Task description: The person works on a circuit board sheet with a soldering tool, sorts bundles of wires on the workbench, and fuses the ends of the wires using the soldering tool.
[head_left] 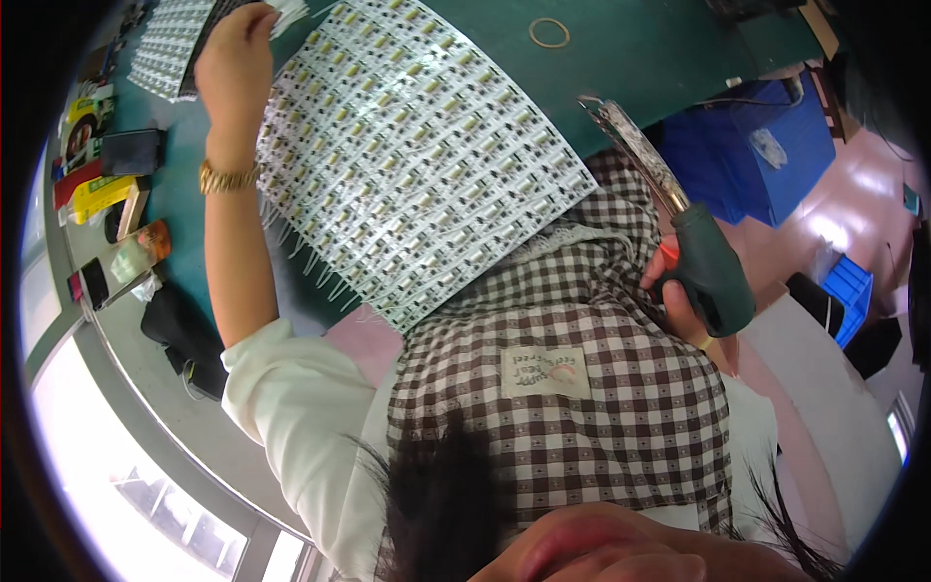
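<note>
Hair [441, 504] (wispy) hangs — left hand [238, 63] pinches white strands [289, 16], right hand [682, 308] grips soldering gun [713, 260].

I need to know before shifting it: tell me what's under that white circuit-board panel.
Around the white circuit-board panel, green table shows past its far right edge and checkered apron along its near edge. Whatever lies directly beneath is covered.

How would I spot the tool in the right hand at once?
Start at the checked apron; at its right side is the right hand. It grips a pistol-shaped tool, metal barrel angled up and left. Its dark green handle sets it apart from the nearby blue bin.
</note>
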Motion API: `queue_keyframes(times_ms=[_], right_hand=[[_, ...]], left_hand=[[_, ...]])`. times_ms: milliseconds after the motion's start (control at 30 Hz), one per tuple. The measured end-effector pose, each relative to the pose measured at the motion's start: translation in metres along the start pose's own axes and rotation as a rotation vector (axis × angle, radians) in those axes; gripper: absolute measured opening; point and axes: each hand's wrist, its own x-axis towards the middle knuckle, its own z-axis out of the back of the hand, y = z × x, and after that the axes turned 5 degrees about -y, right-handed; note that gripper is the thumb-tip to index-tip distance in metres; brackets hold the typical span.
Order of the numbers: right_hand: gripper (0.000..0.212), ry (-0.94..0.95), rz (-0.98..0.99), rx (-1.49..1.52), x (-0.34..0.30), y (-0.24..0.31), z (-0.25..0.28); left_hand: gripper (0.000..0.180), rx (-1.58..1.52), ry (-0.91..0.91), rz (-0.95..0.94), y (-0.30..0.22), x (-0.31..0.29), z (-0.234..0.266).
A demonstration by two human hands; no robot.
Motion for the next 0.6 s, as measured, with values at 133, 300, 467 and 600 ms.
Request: queue_keyframes(times_ms=[133,300,467,600], right_hand=[[0.027,-0.185,-0.011,0.088,-0.008,-0.006,-0.009],[0.017,-0.050,-0.065,-0.063,-0.006,-0.003,0.005],[0.010,0.042,-0.035,-0.178,0.000,0.002,0.007],[0.008,0.082,-0.003,-0.169,-0.001,-0.007,0.012]], left_hand=[[0.010,-0.380,0.149,0.332,-0.133,-0.025,0.059],[0.011,-0.815,0.418,0.337,-0.226,-0.076,0.114],[0.011,-0.717,0.153,0.348,-0.257,-0.092,0.079],[0.010,-0.489,0.154,0.412,-0.265,-0.106,0.049]])
